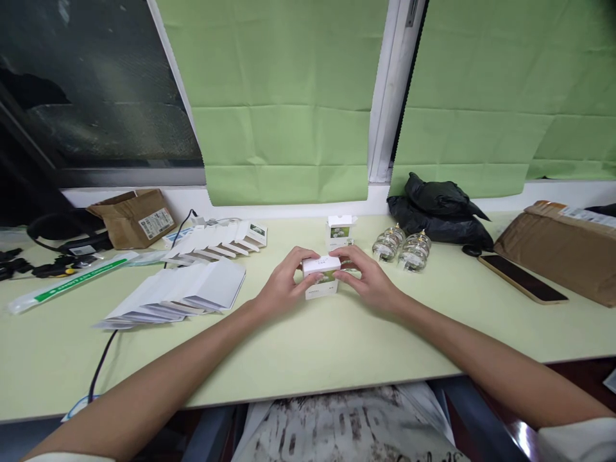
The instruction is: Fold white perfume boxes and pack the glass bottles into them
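A small white carton (321,287) with a green picture stands upright at the middle of the table. My left hand (289,281) grips its left side, thumb across the front and fingers at the top. On its right side my right hand (366,280) holds it the same way, fingertips near the top edge. The top of the carton looks closed. Just behind it stands a second white carton (339,232) with its top flaps raised. To the right of that are several clear ribbed glass bottles (414,251) with gold-coloured tips.
Several flat white cartons (192,290) overlap at the left, with a row of formed cartons (226,240) behind them. A brown cardboard box (132,218) and a long plastic sleeve (77,282) lie further left. On the right are a black plastic bag (437,208), a phone (522,279) and a brown parcel (558,250).
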The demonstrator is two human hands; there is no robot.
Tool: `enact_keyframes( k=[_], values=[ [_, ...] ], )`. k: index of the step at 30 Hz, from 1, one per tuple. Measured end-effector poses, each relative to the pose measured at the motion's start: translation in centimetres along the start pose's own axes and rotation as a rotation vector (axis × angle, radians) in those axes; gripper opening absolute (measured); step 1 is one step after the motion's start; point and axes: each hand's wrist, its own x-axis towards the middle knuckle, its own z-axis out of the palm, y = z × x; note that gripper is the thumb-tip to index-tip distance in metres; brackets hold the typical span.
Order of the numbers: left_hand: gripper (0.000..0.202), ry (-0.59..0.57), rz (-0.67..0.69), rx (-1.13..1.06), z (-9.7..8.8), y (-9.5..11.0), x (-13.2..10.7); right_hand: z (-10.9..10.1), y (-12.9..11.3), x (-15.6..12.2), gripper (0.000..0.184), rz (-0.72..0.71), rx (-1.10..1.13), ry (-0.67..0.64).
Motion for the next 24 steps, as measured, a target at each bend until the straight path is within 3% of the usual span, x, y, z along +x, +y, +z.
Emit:
enact_keyframes(
  k=[12, 16, 20, 24],
  values=[
    [0.034, -0.039, 0.141, 0.076, -0.65, -0.42, 0.27, -0.34, 0.44, -0.22, 0.034, -0.036, -0.083, -0.019],
    [0.035, -0.052, 0.099, 0.028, -0.64, -0.59, 0.28, -0.03, 0.39, -0.6, 0.042, -0.014, -0.1, -0.039],
    [0.03, -0.056, 0.029, -0.017, -0.67, -0.36, 0.36, 0.16, 0.36, -0.66, 0.034, 0.024, -0.06, -0.062],
    [0.035, -0.056, -0.052, -0.013, -0.69, -0.15, 0.27, 0.1, 0.35, -0.62, 0.039, 0.059, -0.077, -0.052]
  ],
)
